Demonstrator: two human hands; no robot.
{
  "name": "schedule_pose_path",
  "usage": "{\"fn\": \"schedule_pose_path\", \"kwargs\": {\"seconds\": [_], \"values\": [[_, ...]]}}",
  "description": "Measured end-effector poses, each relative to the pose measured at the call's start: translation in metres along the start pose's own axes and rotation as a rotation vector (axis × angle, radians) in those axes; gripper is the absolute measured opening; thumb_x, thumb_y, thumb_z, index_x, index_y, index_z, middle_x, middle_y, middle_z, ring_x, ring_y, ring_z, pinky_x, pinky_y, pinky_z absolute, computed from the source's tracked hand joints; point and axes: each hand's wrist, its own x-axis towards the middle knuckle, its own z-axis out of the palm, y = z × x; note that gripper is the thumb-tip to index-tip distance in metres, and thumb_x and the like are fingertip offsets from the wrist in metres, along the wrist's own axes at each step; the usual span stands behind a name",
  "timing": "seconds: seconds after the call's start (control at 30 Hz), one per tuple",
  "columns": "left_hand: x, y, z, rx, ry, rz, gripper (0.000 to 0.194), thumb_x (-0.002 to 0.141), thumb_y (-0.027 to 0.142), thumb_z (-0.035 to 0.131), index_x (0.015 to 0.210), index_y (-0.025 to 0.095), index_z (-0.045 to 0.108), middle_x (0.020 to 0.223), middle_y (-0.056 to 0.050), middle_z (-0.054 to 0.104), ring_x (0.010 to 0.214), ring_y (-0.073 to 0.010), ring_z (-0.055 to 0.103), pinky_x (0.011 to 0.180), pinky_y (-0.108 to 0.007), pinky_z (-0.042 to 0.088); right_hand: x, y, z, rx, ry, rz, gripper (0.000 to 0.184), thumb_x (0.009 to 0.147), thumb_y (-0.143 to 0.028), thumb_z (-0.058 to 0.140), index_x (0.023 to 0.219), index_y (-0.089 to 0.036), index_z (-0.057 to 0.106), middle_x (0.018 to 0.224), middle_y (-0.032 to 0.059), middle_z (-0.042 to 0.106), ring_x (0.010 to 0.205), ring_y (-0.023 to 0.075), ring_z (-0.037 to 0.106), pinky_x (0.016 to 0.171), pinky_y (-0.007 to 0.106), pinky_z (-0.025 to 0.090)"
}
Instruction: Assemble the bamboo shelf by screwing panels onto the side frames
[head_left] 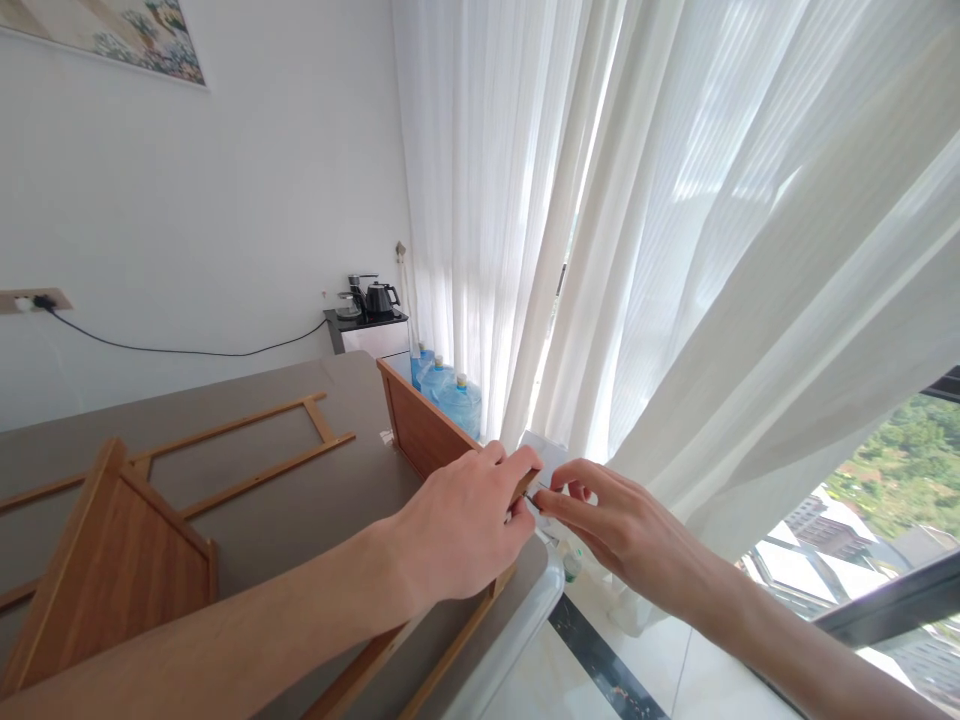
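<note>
Over the right end of the table, my left hand is closed around the corner of a reddish-brown wooden panel that stands on its edge. Its fingers wrap the end of the wood and hide part of it. Just to the right, my right hand pinches a small dark screw-like piece between thumb and fingertips. That piece meets the end of the wood, but its exact shape is too small to make out. Wooden rails run beneath my left wrist.
On the brown table lie a thin wooden frame and a second wooden panel at the left. Blue water bottles stand beyond the table, beside a cabinet with a black kettle. White curtains hang at the right.
</note>
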Motion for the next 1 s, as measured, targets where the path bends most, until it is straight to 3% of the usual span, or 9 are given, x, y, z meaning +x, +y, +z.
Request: {"fn": "schedule_pose_path", "kwargs": {"seconds": [0.17, 0.47, 0.83, 1.0], "values": [[0.000, 0.001, -0.001, -0.011, -0.011, 0.000, 0.039, 0.094, 0.023, 0.042, 0.129, 0.035, 0.052, 0.099, -0.003, 0.061, 0.091, -0.0249, 0.066, 0.084, -0.044, 0.054, 0.004, 0.000, -0.011, -0.036, -0.107, -0.016, 0.040, 0.096, 0.002, 0.039, 0.120, -0.021, 0.063, 0.106, 0.0094, 0.059, 0.084, 0.0178, 0.057, 0.068, 0.030, 0.047], [-0.002, 0.001, 0.000, 0.015, -0.001, 0.000, 0.038, 0.093, 0.024, 0.043, 0.128, 0.034, 0.053, 0.098, -0.003, 0.060, 0.088, -0.0241, 0.066, 0.081, -0.042, 0.054, 0.008, 0.005, -0.013, -0.091, -0.057, -0.109, 0.039, 0.099, 0.000, 0.033, 0.119, -0.019, 0.061, 0.105, 0.0091, 0.061, 0.077, 0.0153, 0.056, 0.060, 0.028, 0.043], [-0.001, 0.003, -0.002, 0.033, 0.007, -0.010, 0.028, 0.092, 0.022, 0.046, 0.117, 0.030, 0.057, 0.095, -0.004, 0.060, 0.089, -0.0234, 0.065, 0.079, -0.036, 0.053, 0.015, 0.016, -0.016, -0.017, -0.082, -0.173, 0.028, 0.107, -0.010, 0.039, 0.119, -0.017, 0.062, 0.107, 0.0095, 0.063, 0.084, 0.0149, 0.061, 0.067, 0.027, 0.050], [-0.001, 0.000, 0.002, 0.033, 0.044, 0.000, 0.025, 0.090, 0.021, 0.047, 0.112, 0.029, 0.056, 0.094, -0.003, 0.060, 0.089, -0.0238, 0.066, 0.080, -0.037, 0.054, 0.014, 0.016, -0.012, -0.142, -0.072, -0.203, 0.029, 0.103, -0.005, 0.040, 0.118, -0.017, 0.062, 0.107, 0.0095, 0.062, 0.084, 0.0176, 0.058, 0.066, 0.030, 0.048]]}}
